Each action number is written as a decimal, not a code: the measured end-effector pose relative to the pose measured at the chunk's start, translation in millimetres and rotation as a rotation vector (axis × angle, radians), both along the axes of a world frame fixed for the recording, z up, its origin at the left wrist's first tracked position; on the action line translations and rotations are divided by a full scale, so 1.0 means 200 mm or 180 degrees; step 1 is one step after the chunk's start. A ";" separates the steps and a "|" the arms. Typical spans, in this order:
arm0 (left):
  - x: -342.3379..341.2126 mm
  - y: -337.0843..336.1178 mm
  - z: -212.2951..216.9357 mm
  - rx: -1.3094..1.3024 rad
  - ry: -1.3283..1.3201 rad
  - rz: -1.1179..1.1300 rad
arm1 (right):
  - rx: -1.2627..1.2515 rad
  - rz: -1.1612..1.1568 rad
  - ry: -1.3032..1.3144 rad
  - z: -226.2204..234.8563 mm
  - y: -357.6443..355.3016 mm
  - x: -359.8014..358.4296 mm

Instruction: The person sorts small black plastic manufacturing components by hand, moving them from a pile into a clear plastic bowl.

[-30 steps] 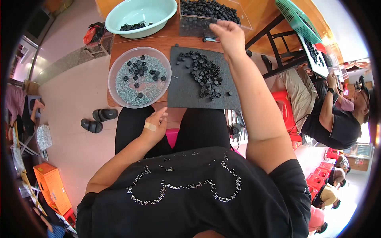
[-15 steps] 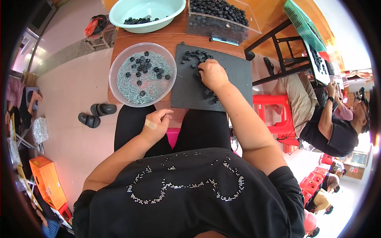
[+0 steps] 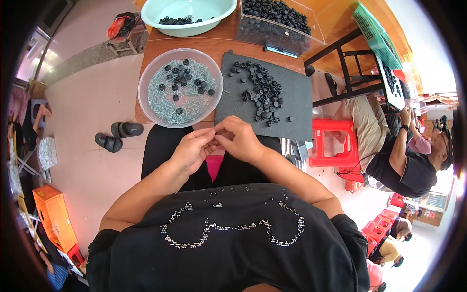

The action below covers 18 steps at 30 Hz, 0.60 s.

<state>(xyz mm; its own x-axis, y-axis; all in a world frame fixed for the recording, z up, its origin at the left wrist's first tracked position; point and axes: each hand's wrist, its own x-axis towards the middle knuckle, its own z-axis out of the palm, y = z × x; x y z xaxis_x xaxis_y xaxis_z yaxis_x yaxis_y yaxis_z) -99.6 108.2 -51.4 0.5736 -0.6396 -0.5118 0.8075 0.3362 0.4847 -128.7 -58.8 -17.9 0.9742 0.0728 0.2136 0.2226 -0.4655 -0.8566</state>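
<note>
My left hand and my right hand meet above my lap, just off the table's near edge. Fingertips of both are pinched together, and whatever lies between them is hidden. Beyond my right hand, many small round black caps are spread over a dark grey mat. A round clear plastic tub stands beyond my left hand, holding thin silvery-blue screws with several black caps on top. One loose screw rests on the mat's left side.
Behind the tub stands a pale green basin with black caps inside. A clear box full of black caps is beside it, with a blue pen-like tool in front. A red stool and a seated person are at right.
My right hand has come back from the caps on the mat to my lap and now meets my left hand. The left fingers have closed into a pinch.
</note>
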 end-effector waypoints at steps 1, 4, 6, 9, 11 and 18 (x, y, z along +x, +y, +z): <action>0.01 0.01 -0.01 0.0060 0.0083 0.0038 | 0.0000 0.0010 0.0000 -0.01 -0.01 0.01; 0.03 0.01 0.02 0.0122 -0.0006 0.0225 | -0.0337 -0.0557 -0.0058 -0.08 -0.11 0.15; 0.03 0.00 0.03 0.0070 -0.0042 0.0244 | -0.1201 -0.0787 -0.0548 -0.14 -0.19 0.28; 0.02 -0.02 0.04 0.0156 -0.0301 0.0204 | -0.2158 -0.0743 -0.0620 -0.13 -0.18 0.37; 0.01 -0.02 0.06 0.0288 -0.0584 0.0269 | -0.2345 -0.0659 -0.0600 -0.18 -0.19 0.39; 0.03 0.01 0.09 -0.0011 -0.0596 0.0341 | -0.0505 -0.0885 0.0126 -0.02 -0.14 0.22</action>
<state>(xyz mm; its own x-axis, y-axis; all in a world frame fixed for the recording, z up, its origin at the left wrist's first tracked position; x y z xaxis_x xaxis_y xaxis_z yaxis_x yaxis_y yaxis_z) -92.9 109.3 -32.9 0.7232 -0.5715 -0.3878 0.6630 0.4171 0.6217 -85.5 -87.6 -22.5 0.9688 -0.1680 0.1825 0.0362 -0.6323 -0.7739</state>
